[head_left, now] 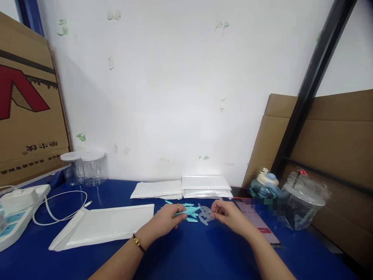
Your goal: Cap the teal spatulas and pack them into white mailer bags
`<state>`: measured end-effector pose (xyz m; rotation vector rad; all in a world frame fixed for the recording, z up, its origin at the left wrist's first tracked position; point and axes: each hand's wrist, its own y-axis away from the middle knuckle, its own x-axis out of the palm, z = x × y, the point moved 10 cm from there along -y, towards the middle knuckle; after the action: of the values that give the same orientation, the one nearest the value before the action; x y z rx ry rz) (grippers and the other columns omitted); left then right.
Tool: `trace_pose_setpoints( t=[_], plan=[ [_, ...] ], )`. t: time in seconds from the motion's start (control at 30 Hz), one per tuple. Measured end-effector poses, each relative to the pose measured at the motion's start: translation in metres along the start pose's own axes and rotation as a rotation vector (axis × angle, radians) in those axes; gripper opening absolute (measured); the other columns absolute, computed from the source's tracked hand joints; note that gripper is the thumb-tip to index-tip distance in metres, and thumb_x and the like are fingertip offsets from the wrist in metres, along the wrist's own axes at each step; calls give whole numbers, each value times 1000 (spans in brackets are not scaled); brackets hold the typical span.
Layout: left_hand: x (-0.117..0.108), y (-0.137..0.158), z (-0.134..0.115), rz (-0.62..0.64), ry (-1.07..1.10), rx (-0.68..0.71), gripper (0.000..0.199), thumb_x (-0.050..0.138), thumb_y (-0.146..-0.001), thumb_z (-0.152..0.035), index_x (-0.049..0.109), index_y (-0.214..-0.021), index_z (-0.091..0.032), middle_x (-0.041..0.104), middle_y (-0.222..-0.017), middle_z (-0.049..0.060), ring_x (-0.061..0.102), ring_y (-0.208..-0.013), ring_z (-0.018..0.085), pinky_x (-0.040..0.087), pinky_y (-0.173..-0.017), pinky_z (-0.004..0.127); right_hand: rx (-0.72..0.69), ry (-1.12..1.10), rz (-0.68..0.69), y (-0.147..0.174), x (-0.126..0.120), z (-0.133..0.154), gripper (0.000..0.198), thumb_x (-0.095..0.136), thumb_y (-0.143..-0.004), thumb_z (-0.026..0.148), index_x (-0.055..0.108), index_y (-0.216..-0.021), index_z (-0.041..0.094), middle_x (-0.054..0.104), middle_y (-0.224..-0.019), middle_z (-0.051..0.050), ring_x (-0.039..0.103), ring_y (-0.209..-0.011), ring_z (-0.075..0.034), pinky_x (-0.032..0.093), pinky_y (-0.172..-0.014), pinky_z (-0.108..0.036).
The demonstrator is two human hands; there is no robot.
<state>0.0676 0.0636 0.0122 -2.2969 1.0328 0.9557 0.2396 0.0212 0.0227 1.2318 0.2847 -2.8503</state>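
Observation:
My left hand (171, 216) grips a slim turquoise plastic stick (190, 210) between thumb and fingers, its pointed end toward the right. Beneath and around that stick lie several similar turquoise sticks (192, 220) on the blue table. Just to their right is a loose group of slim translucent plastic pieces (203, 220). Beside this group, my right hand (225, 212) has its fingers curled in toward the thumb. Whatever it may hold is too small to make out.
A white padded mailer (110, 225) lies at the left, and stacked mailers (206, 186) line the wall. A phone (259, 223), a lidded cup (301, 206) and a glass jar (264, 188) are right. Left are clear jars (94, 171), a cable (48, 212) and a power strip (20, 223).

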Motion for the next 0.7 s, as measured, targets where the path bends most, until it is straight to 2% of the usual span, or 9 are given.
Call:
trace_pose_setpoints(
  t=[0.07, 0.2, 0.27, 0.4, 0.7],
  plan=[
    [-1, 0, -4, -7, -2, 19, 37, 36, -90, -48, 57, -79, -19, 56, -70, -3, 51, -63, 12, 36, -60, 22, -23, -64, -35, 0, -4, 6, 8, 55, -80, 25, 58, -78, 18, 55, -64, 2, 48, -56, -11, 35, -51, -20],
    [-11, 2, -15, -88, -32, 82, 45, 26, -94, -46, 61, -83, -20, 62, -87, 2, 54, -82, 15, 38, -75, 23, -66, -158, -88, 0, -9, 15, 17, 59, -79, 35, 59, -78, 17, 55, -65, 1, 50, -60, -12, 38, -54, -21],
    [-10, 1, -16, -84, -51, 86, 45, 25, -94, -44, 61, -84, -20, 62, -90, 2, 53, -85, 16, 38, -77, 24, -62, -248, -74, 0, -6, 15, 23, 60, -78, 39, 59, -80, 17, 55, -67, 1, 51, -60, -12, 40, -54, -22],
    [-6, 0, -16, -62, -136, 83, 38, 32, -92, -43, 60, -82, -19, 60, -85, 3, 52, -81, 16, 39, -74, 25, -26, -386, -1, -1, 6, 12, 30, 64, -76, 43, 60, -86, 15, 57, -67, 0, 53, -55, -11, 43, -54, -23],
    [-5, 3, -20, -77, -223, 79, 31, 34, -93, -36, 59, -82, -20, 58, -83, 2, 52, -80, 15, 38, -72, 25, -13, -401, 64, 0, 21, 21, 33, 66, -74, 45, 63, -85, 14, 59, -66, 0, 54, -53, -10, 42, -52, -22]
  ],
)
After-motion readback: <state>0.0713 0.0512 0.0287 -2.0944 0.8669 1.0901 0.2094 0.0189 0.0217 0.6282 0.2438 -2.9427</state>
